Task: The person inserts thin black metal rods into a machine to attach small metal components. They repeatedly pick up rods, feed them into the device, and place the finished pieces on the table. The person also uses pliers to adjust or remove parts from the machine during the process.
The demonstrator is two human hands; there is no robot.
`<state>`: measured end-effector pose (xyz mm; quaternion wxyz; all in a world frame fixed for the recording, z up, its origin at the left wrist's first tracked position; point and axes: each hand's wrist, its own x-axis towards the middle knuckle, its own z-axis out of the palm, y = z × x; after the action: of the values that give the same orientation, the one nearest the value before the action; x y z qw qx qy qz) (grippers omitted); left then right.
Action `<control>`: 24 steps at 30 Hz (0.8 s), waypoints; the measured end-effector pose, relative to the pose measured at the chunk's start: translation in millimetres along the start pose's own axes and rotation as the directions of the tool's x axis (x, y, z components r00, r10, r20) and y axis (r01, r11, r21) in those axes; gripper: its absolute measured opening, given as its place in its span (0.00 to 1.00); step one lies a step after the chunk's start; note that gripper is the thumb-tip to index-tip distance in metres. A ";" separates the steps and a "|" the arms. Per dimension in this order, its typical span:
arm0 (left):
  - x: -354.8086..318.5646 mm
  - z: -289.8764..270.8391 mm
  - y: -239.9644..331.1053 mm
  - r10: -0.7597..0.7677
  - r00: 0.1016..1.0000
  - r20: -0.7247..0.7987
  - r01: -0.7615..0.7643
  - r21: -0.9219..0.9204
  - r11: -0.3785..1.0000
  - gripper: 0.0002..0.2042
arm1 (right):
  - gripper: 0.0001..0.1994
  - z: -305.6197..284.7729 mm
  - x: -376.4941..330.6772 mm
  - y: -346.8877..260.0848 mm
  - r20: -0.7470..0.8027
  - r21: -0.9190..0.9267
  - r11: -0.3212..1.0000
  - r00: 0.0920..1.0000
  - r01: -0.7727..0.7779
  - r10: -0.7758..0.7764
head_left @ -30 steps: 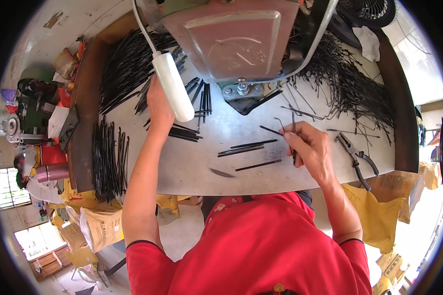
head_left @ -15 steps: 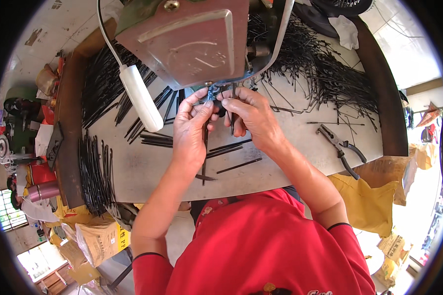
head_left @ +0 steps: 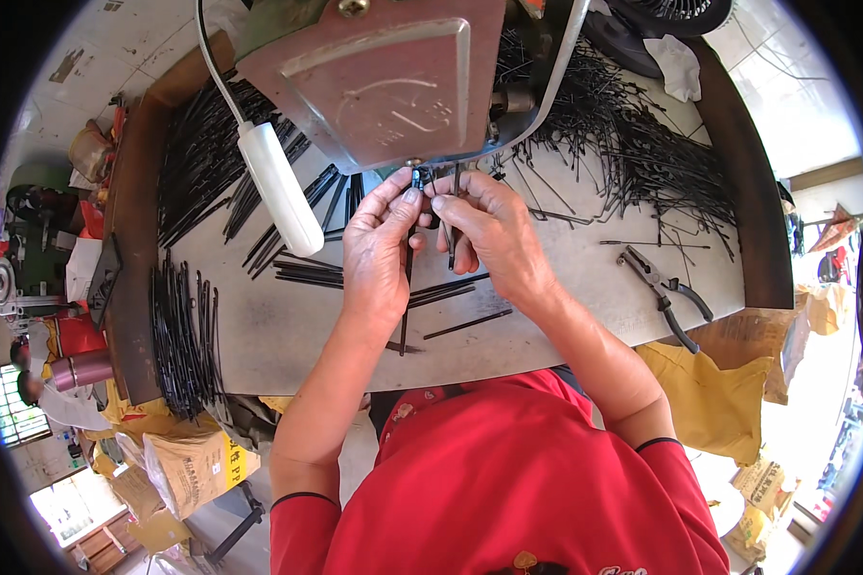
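Under the front of a maroon machine head, both of my hands work close together. My left hand pinches a thin black rod, its lower end sticking out below the palm toward the table edge. The upper end meets a small bluish lit spot at the machine, partly covered by my fingertips. In my right hand, closed beside it, another black rod stands roughly parallel to the first. What the fingertips touch between the two rods is too small to make out.
Piles of black rods lie at the back left and back right; a bundle is at the left edge. Pliers rest at the right. A white lamp hangs left of the machine, and a fan stands behind.
My left hand and its rod have shifted slightly right, and the rod hangs a little higher. The right hand stays nearly in place. The whole view has moved slightly.
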<state>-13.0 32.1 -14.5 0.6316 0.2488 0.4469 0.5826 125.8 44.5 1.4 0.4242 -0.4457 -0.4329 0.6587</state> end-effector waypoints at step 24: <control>6.9 -8.3 0.9 -0.031 0.994 0.103 0.036 -0.051 0.998 0.15 | 0.10 5.4 1.6 6.6 -0.059 -0.259 0.962 0.993 0.083 -0.101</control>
<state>-21.1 37.2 -19.6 0.6695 0.2540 0.4027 0.5701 119.1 43.2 -3.9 0.4084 -0.4996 -0.5193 0.5603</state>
